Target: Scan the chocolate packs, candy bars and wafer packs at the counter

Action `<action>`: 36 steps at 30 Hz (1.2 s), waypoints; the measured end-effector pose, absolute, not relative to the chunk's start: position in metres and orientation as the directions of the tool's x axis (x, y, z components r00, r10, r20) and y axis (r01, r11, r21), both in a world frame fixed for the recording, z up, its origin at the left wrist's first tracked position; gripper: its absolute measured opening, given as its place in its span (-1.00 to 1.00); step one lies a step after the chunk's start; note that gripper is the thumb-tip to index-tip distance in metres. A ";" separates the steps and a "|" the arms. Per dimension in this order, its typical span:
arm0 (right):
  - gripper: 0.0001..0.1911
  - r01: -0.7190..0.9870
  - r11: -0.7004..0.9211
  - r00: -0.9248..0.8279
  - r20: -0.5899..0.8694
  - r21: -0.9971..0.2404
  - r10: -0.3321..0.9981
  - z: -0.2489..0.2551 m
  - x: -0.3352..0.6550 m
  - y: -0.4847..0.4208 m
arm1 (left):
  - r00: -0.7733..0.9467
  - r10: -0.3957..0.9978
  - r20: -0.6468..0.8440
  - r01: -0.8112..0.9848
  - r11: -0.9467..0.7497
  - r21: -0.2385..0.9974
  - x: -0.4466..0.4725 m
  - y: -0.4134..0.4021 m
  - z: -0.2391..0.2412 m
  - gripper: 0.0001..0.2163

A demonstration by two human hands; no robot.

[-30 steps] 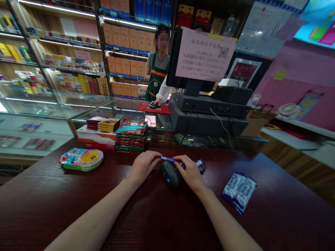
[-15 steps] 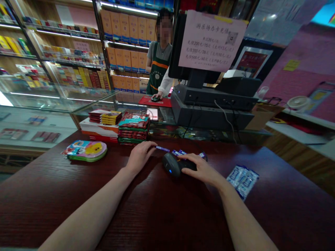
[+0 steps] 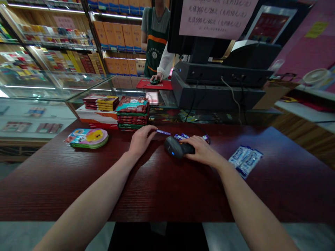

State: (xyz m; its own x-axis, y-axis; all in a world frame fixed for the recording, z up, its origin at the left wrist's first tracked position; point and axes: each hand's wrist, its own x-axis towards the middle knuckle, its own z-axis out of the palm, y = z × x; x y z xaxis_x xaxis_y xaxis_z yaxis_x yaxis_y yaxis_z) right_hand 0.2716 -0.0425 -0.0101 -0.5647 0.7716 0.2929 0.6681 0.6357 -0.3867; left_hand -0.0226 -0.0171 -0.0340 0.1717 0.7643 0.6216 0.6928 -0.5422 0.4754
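My left hand [image 3: 142, 140] pinches the end of a slim purple packet [image 3: 163, 132] near the back of the dark red table. In my right hand [image 3: 202, 150] is a black barcode scanner [image 3: 174, 147] with a small blue light on its head. The scanner's head points left, low over the tabletop, and my fingers wrap its handle. Just behind the scanner lie several small purple-and-white packets [image 3: 180, 136], partly hidden by my right hand. Right of that hand, blue-and-white packets [image 3: 247, 161] lie flat on the table.
Red and green snack bags [image 3: 133, 113] are stacked beside a white-and-red box [image 3: 98, 116]. Colourful flat packs [image 3: 89, 137] lie at left. Beyond the glass counter, a co-worker's hand [image 3: 157, 78] rests on a mouse. A dark register with monitor [image 3: 220, 90] stands at the back right.
My view has tilted down, so everything sits higher and the table's front edge shows. Both hands keep their holds, with the scanner turned slightly.
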 end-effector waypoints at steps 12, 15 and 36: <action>-0.45 0.594 0.582 -0.521 0.286 -0.555 0.804 0.007 0.272 -0.052 | 0.181 0.736 0.652 0.671 -0.577 0.465 -0.022 -0.014 -0.036 -0.88; -0.49 0.573 0.565 -0.522 0.267 -0.593 0.810 0.008 0.273 -0.053 | 0.182 0.731 0.657 0.673 -0.580 0.459 -0.022 -0.014 -0.035 -0.87; -0.56 0.581 0.518 -0.506 0.220 -0.628 0.834 0.009 0.275 -0.054 | 0.156 0.740 0.654 0.673 -0.564 0.478 -0.022 -0.012 -0.037 -0.87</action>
